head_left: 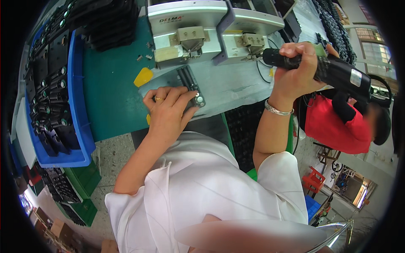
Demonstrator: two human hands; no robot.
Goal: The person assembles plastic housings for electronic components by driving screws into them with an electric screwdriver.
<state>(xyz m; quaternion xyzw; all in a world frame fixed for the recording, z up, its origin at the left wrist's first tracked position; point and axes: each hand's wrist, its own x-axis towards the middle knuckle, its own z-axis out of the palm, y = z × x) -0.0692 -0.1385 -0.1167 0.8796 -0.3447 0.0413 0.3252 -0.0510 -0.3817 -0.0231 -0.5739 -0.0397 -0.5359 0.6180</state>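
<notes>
In my right hand, raised over the right side of the bench, is a black electric screwdriver; my fingers wrap round its body, its thick front end pointing left. My left hand is down at the bench's near edge. Its fingertips and thumb press on the end of a long black part, beside small round silver pieces. That part lies on a flat grey metal plate. My fingers cover some of the plate and part.
Past the plate stand silver machine housings with metal chutes. A blue bin of black parts sits at the left, near stacked black trays. Yellow pieces and small metal bits lie on the green mat. A person in red is at the right.
</notes>
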